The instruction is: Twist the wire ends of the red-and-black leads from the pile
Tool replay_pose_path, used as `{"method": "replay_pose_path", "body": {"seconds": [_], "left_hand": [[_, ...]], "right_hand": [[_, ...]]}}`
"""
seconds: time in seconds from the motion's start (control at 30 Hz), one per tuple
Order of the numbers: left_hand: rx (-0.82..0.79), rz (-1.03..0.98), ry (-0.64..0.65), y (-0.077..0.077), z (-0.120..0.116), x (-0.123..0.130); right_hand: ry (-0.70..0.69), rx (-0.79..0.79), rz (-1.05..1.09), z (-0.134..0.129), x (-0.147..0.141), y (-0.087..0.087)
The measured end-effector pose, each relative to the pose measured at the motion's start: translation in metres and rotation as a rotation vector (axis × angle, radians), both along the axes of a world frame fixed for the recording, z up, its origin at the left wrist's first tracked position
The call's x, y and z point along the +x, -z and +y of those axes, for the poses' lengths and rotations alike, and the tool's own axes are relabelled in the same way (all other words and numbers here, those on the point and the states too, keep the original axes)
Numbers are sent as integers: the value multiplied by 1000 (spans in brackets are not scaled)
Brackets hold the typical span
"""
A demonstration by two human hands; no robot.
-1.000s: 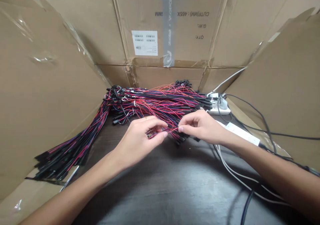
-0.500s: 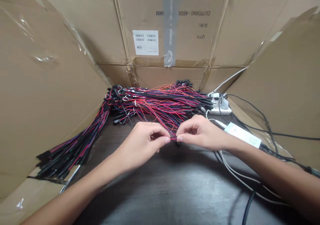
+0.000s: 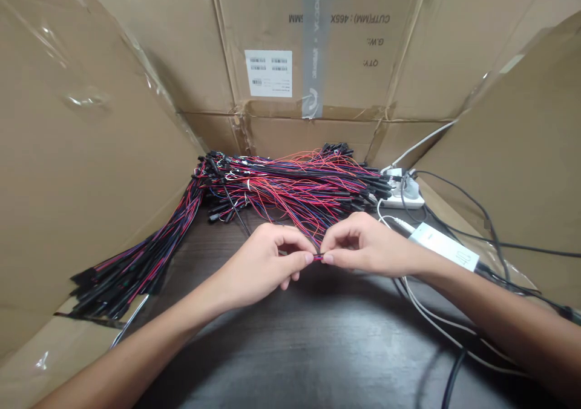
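Observation:
My left hand [image 3: 276, 256] pinches a thin bit of red and dark wires [image 3: 318, 256] between thumb and forefinger. Close on its right, my right hand [image 3: 358, 247] pinches the same wires, with only a short piece showing between the fingertips. Just behind both hands lies a large heap of red, blue and black wires [image 3: 290, 185] with black sleeves and connectors. How the held wires join the heap is partly hidden by my fingers.
A long wire bundle [image 3: 149, 245] runs down the left side. On the right are a white power strip [image 3: 403, 200], a white adapter box [image 3: 442, 248] and loose cables. Cardboard walls [image 3: 354, 88] stand at the back and sides of the dark table [image 3: 281, 348].
My fingertips have come closer together, leaving less wire between them. My left hand has shifted slightly right. The whole view has moved a little.

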State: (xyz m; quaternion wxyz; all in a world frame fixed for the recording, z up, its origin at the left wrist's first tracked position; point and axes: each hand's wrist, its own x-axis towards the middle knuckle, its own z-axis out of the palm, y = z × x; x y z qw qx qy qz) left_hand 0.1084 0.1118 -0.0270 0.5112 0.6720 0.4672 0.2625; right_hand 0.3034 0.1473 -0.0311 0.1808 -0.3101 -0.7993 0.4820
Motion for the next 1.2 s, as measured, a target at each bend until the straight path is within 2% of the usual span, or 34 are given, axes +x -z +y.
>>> {"method": "replay_pose_path", "body": {"seconds": [0.07,0.2,0.37,0.6,0.87,1.0,1.2], "left_hand": [[0,-7,-1,0,1,1],[-43,-1,-47,-1,3,1],[-72,-27,-68,1,4,-1],[3,25,79,3,7,-5],[-55,104,167,7,9,-8],[26,183,185,2,8,-8],[144,240,211,-2,8,-8]], "right_hand": [[38,-73,1,-2,-3,0],[117,-86,31,-5,-7,4],[71,-195,42,-3,-6,8],[-15,-244,-5,-2,-5,7],[-47,-240,7,2,-2,7],[-41,-225,11,4,-1,6],[-16,-347,31,6,2,6]]}}
